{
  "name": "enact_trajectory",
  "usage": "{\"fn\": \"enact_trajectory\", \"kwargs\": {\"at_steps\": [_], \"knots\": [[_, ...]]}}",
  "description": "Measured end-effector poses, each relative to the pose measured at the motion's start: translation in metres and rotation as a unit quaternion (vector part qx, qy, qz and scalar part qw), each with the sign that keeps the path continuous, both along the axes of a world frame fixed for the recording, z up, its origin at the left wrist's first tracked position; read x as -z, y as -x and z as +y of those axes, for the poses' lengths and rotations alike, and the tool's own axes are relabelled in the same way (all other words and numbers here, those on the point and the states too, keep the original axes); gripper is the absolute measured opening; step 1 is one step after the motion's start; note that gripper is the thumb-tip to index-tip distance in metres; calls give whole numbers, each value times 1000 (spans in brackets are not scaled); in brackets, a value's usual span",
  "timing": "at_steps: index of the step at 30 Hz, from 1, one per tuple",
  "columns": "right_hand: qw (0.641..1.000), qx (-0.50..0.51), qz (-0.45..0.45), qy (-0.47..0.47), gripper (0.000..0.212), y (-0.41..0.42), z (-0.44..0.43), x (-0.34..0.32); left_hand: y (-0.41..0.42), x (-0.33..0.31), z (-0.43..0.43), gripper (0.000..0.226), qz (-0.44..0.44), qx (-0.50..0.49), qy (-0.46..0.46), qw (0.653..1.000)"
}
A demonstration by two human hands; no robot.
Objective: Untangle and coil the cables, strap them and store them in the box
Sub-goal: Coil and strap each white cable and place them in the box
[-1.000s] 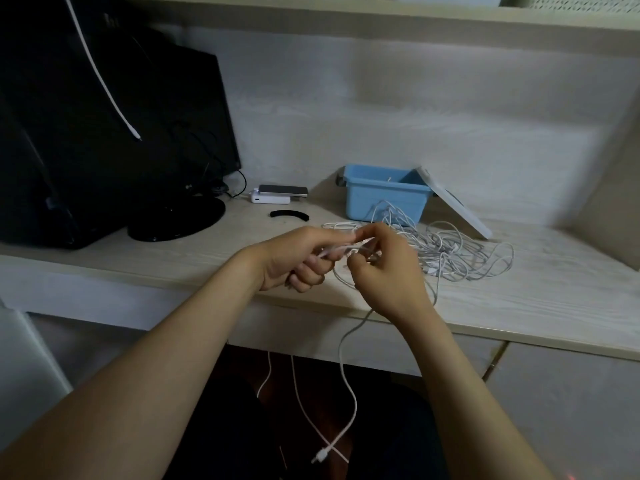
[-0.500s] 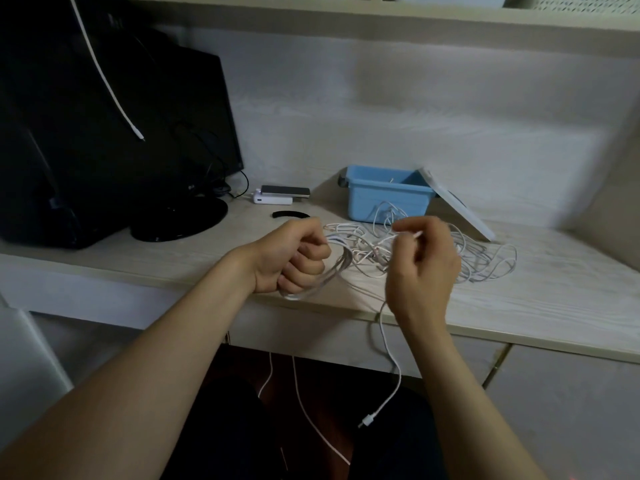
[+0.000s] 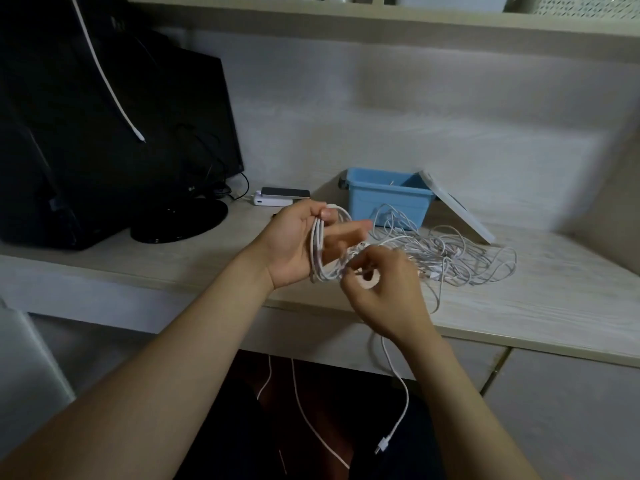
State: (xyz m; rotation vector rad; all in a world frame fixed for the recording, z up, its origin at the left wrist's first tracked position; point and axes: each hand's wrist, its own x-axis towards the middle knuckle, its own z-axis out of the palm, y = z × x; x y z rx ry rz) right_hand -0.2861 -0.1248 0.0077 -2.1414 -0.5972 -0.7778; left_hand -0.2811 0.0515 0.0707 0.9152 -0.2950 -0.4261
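My left hand (image 3: 291, 247) holds several loops of one white cable (image 3: 317, 251), thumb clamped over them and the other fingers fairly straight. My right hand (image 3: 384, 289) is curled, pinching the same cable at the loops' lower edge. The cable's plug (image 3: 382, 446) dangles below the tabletop (image 3: 536, 299). I judge this cable mostly coiled, not yet strapped. The tangle of cables (image 3: 460, 254) lies just in front of the open blue box (image 3: 388, 199), with the lid (image 3: 457, 209) leaning against it. Most untangling remains, and I cannot tell what the box holds.
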Motion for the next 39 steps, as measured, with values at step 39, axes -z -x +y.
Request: {"fn": "enact_trajectory", "kwargs": {"at_steps": [39], "knots": [[938,13,111,-327,54,-13,3,-6,16,4,-8,34,28,267,-273,924]]}}
